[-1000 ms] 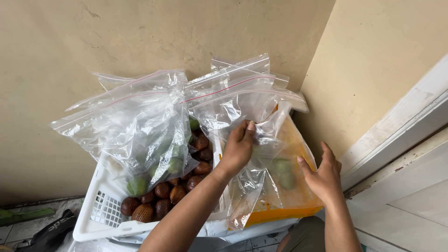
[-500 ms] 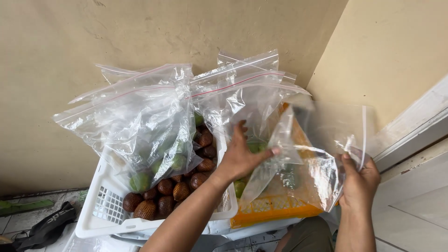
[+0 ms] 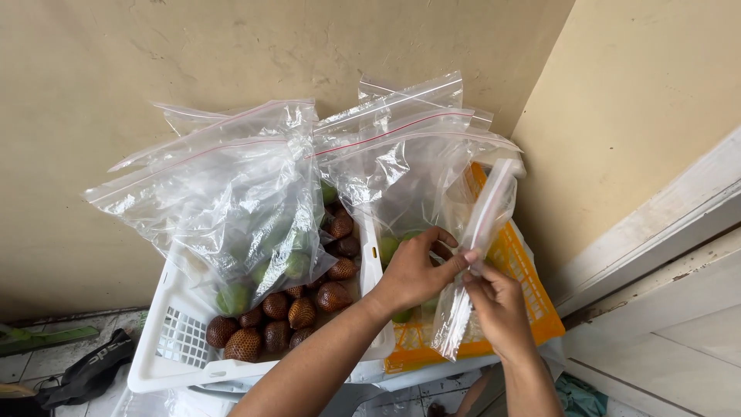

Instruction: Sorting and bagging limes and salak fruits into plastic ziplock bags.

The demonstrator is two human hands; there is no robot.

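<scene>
My left hand [image 3: 413, 272] and my right hand [image 3: 500, 307] meet over the orange basket [image 3: 532, 297]. Both pinch the same empty clear zip bag [image 3: 480, 232], which stands upright between them with its lower end hanging down. Behind my hands, several larger clear zip bags [image 3: 401, 154] with red seal lines stand upright, some holding green fruits [image 3: 388, 249]. To the left, a white slotted basket [image 3: 174, 347] holds brown scaly fruits [image 3: 301, 313] and another bag with green fruits [image 3: 289, 262].
A beige wall stands close behind the baskets, and a corner wall with a white door frame [image 3: 664, 255] lies to the right. A dark cloth item [image 3: 89, 369] lies on the tiled floor at the lower left.
My right hand pulled one clear bag out to the right, then brought it back toward the middle. My left hand left the standing bags and now grips that same bag's top.
</scene>
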